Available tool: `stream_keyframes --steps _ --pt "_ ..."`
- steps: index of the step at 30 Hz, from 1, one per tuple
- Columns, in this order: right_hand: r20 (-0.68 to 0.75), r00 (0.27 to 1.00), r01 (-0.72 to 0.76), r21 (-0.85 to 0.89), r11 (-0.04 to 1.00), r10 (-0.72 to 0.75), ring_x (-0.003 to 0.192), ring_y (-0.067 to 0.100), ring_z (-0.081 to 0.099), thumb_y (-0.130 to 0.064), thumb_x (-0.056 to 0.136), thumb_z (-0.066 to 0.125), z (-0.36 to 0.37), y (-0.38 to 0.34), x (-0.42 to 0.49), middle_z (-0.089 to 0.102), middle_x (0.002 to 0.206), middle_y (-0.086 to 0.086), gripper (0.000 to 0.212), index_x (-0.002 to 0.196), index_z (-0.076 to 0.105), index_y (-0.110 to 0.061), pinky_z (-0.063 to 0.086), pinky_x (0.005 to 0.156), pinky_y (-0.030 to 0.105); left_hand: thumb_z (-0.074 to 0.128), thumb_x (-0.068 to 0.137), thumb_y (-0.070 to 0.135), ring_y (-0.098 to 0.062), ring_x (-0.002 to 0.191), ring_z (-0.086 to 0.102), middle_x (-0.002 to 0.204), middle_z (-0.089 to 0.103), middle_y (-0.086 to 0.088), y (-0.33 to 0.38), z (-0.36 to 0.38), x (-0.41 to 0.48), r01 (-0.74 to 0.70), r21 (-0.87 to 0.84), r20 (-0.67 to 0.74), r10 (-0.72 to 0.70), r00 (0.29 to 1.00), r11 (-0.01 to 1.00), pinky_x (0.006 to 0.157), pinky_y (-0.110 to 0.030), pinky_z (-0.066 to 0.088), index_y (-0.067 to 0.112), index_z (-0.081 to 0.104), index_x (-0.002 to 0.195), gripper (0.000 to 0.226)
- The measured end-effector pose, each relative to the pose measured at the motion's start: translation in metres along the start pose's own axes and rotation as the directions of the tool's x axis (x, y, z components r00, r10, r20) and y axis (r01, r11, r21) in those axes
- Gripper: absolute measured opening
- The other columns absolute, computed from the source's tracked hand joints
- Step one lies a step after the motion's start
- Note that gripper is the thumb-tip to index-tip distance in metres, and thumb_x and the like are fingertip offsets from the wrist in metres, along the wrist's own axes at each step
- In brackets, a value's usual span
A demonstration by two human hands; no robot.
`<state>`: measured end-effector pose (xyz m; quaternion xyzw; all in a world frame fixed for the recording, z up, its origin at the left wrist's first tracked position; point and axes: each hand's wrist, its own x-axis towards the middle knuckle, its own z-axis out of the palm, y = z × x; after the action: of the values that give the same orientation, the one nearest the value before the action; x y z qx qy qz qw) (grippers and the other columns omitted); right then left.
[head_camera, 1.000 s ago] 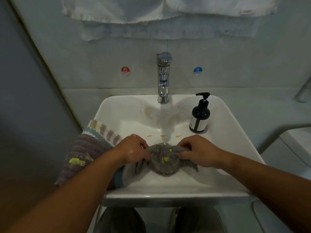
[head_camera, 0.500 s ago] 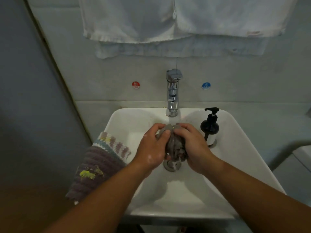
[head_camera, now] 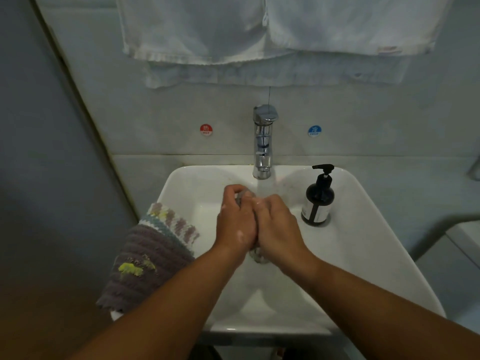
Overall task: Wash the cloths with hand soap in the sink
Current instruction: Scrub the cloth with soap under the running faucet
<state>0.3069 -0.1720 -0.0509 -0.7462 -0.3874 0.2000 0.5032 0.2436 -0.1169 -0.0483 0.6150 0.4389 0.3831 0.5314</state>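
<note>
The place is a small bathroom. A white ceramic washbasin [head_camera: 376, 229] sits against a pale tiled wall [head_camera: 155, 113], with a chrome mixer tap [head_camera: 263, 141] at its back. A red HOT sticker [head_camera: 206, 129] and a blue COLD sticker [head_camera: 314, 131] flank the tap. A dark pump soap bottle [head_camera: 318, 201] stands on the basin's right side, and white towels [head_camera: 197, 29] hang above.

Your white sink [head_camera: 363, 255] has a dark soap bottle [head_camera: 318, 203] standing on its right back corner. A striped cloth [head_camera: 153, 258] hangs over its left edge. The tap [head_camera: 262, 146] stands at the back.
</note>
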Motion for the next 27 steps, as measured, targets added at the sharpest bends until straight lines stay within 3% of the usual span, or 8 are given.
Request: stream_keyframes --steps 3,6,11,14,18,21,24,27 --pt "-0.039 0.984 0.173 -0.056 0.983 -0.175 0.078 0.008 0.063 -0.038 0.106 0.043 -0.008 -0.001 0.006 0.064 0.085 -0.004 0.023 0.101 0.054 -0.02 0.053 0.07 0.029 0.044 0.105 0.038 -0.025 0.087 0.07 0.096 0.069 -0.007 -0.001 0.005 -0.008 0.12 -0.09 0.073 -0.114 0.991 0.989 0.072 -0.045 0.061 0.036 0.052 0.1 0.01" --pt "-0.114 0.993 0.0 0.066 0.998 0.008 0.085 0.014 0.066 -0.042 0.105 0.041 -0.012 0.007 0.023 0.066 0.09 -0.001 0.028 0.098 0.058 -0.021 0.056 0.082 0.041 0.036 0.108 0.042 -0.022 0.076 0.065 0.092 0.067 -0.008 0.0 0.012 -0.025 0.022 -0.065 0.147 -0.013 0.989 0.998 0.056 -0.035 0.055 0.034 0.05 0.104 0.017" --pt "0.033 0.998 0.064 -0.048 0.997 -0.062 0.078 0.012 0.064 -0.042 0.107 0.037 -0.006 0.005 -0.007 0.064 0.087 -0.001 0.027 0.1 0.053 -0.02 0.053 0.066 0.03 0.044 0.106 0.032 -0.021 0.089 0.067 0.094 0.067 0.0 -0.004 0.001 -0.004 -0.025 0.008 0.033 0.024 0.999 1.0 0.084 -0.049 0.059 0.033 0.053 0.101 0.01" --pt "-0.009 0.987 0.161 -0.035 0.986 -0.161 0.079 0.01 0.065 -0.037 0.106 0.042 -0.013 0.001 0.003 0.064 0.085 -0.003 0.022 0.101 0.053 -0.02 0.057 0.074 0.035 0.039 0.108 0.038 -0.02 0.088 0.067 0.097 0.066 -0.003 0.001 0.004 -0.016 0.064 -0.031 0.099 -0.06 0.993 0.997 0.076 -0.041 0.062 0.03 0.051 0.107 0.014" --pt "-0.047 0.993 -0.103 0.08 0.991 0.107 0.088 0.017 0.066 -0.047 0.103 0.041 -0.012 0.011 0.015 0.066 0.094 0.001 0.031 0.098 0.057 -0.022 0.057 0.083 0.048 0.037 0.109 0.034 -0.014 0.085 0.066 0.094 0.065 -0.001 0.005 0.006 -0.029 -0.137 0.05 0.131 0.13 0.983 0.989 0.068 -0.029 0.058 0.025 0.051 0.113 0.017" --pt "0.059 0.998 0.024 -0.046 0.999 -0.022 0.079 0.013 0.064 -0.044 0.105 0.037 -0.007 0.006 -0.011 0.064 0.089 0.0 0.028 0.1 0.052 -0.02 0.054 0.067 0.033 0.045 0.106 0.029 -0.02 0.087 0.064 0.091 0.065 0.002 0.0 -0.002 -0.006 -0.075 0.05 0.013 0.074 0.997 0.996 0.076 -0.036 0.054 0.025 0.053 0.106 0.009" --pt "0.011 0.968 0.252 -0.068 0.965 -0.252 0.078 0.009 0.064 -0.035 0.106 0.042 -0.013 -0.005 -0.01 0.064 0.085 -0.004 0.019 0.102 0.052 -0.021 0.053 0.067 0.027 0.043 0.106 0.035 -0.021 0.081 0.066 0.091 0.065 -0.004 0.001 -0.001 -0.015 0.104 -0.052 0.118 -0.097 0.988 0.993 0.061 -0.033 0.055 0.025 0.051 0.102 0.013" --pt "-0.103 0.989 0.11 0.022 0.994 -0.107 0.082 0.011 0.063 -0.034 0.106 0.042 -0.019 -0.004 0.015 0.064 0.088 -0.004 0.02 0.101 0.055 -0.02 0.053 0.072 0.027 0.037 0.108 0.041 -0.021 0.065 0.059 0.082 0.062 -0.01 0.004 0.006 -0.036 0.079 -0.067 0.23 -0.062 0.971 0.995 0.054 -0.036 0.051 0.025 0.05 0.104 0.021"
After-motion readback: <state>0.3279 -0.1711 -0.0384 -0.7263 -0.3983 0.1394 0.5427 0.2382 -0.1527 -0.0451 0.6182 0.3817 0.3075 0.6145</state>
